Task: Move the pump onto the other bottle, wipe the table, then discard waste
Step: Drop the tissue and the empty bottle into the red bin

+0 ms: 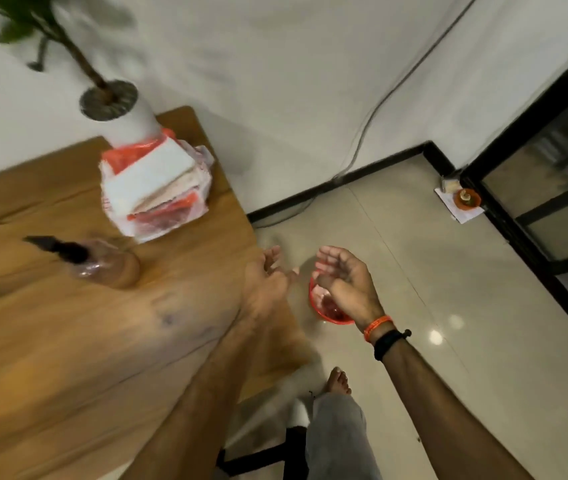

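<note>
Empty hands (343,284) over red bin (327,315)

One pump bottle (102,261) at nine o'clock, one potted plant (116,109) and one packet stack (156,188) at eleven, one red bin (331,306) centre, probably one; two hands.
</note>
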`<state>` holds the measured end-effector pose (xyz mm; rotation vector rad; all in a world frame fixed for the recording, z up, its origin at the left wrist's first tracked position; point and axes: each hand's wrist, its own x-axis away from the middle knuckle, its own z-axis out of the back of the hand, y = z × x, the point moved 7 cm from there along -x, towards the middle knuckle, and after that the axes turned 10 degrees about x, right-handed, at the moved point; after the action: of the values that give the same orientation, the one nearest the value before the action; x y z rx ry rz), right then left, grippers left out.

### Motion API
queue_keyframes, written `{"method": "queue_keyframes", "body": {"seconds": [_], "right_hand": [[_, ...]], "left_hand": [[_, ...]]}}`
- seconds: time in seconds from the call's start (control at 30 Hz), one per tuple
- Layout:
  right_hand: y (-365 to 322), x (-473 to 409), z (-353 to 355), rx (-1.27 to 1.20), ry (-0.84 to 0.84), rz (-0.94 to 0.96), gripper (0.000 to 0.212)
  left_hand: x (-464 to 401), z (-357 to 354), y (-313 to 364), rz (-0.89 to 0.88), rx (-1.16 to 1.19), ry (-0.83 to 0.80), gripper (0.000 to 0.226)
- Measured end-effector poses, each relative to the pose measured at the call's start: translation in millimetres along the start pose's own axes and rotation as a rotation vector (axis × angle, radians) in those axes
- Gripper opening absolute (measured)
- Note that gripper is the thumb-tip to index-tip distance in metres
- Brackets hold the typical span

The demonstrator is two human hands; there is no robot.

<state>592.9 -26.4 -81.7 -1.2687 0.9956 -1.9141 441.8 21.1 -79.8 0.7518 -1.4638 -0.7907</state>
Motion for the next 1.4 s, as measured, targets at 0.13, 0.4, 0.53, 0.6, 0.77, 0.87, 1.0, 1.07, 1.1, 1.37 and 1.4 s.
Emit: {"method": "queue_keyframes", "body": {"seconds": [0.13,0.4,0.53,0.6,0.77,0.87,1.0,1.07,1.1,1.37,1.4], "right_hand": [[-43.3,22.1,-53.2,0.059,-0.105,0.094,0.045],[-91.2,39.2,-175.4,0.202,-0.305,0.214,0.044],[-98.4,34.5,-219.0,0.288,-0.358,0.212,0.046],[-103.5,31.3,-237.8,0.339,-0.373,0.214,0.049],[-113.8,27.8,-273.8,0.320,-0.447,0.205,0.060],[-111.8,25.9,-285.3,0.292,-0.460,0.188,0.064],[-109.2,24.3,-294.3,0.242,-0.449,0.138,0.066],[-111.0,22.1,-303.2,0.218,-0.461,0.117,0.066],[-113.9,20.8,-308.1,0.224,-0.462,0.116,0.065],[-150.4,-0.6,-367.0,0.324,-0.434,0.173,0.052],[-154.7,-5.1,-374.6,0.328,-0.421,0.180,0.050]], "left_hand": [[30.5,64.5,35.7,-0.034,0.028,0.046,0.051],[55.8,194.0,50.7,-0.064,0.216,0.314,0.049],[48.0,236.9,43.8,-0.040,0.263,0.417,0.048],[41.8,251.7,45.1,-0.041,0.273,0.430,0.055],[24.1,264.5,54.1,-0.080,0.317,0.324,0.053],[16.9,267.0,56.6,-0.079,0.351,0.295,0.046],[11.9,272.1,56.8,-0.087,0.383,0.272,0.041],[8.7,279.2,60.4,-0.095,0.388,0.270,0.045],[5.8,283.6,62.5,-0.092,0.385,0.270,0.048],[-35.8,339.0,93.7,-0.046,0.407,0.287,0.051],[-43.5,345.9,98.2,-0.043,0.413,0.281,0.054]]}}
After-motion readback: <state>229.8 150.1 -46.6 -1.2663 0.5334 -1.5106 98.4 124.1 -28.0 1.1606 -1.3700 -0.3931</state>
